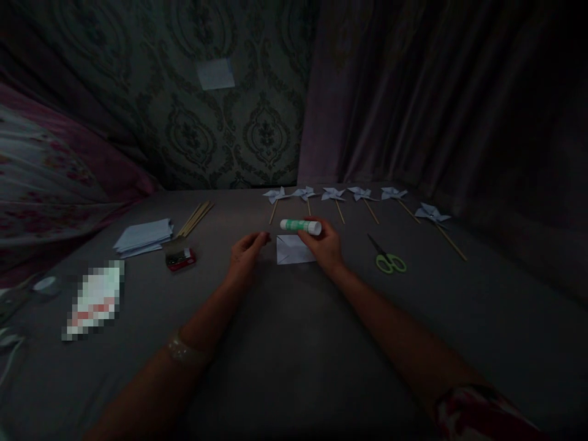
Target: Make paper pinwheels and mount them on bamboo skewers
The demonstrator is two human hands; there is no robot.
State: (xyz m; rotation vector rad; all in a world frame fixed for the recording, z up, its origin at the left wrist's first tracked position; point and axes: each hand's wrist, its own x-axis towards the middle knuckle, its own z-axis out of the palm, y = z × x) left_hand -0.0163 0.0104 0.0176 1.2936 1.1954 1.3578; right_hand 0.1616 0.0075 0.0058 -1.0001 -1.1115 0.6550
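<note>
My right hand (327,244) is closed round a green and white glue stick (298,226), held nearly level above a folded white piece of paper (294,252). Crease lines show on the paper, and its right end is partly covered by that hand. Just left of the paper, my left hand (248,252) has its fingers curled and pressed together. Whether something small is between them cannot be made out. Scissors (388,260) with green handles lie to the right of my right hand.
Several paper pinwheels (333,195) on sticks line the back and right. Toward the left are a stack of white paper (144,236), thin wooden sticks (196,218) and a small red open box (180,259). A blurred packet (96,300) lies nearer on the grey cloth.
</note>
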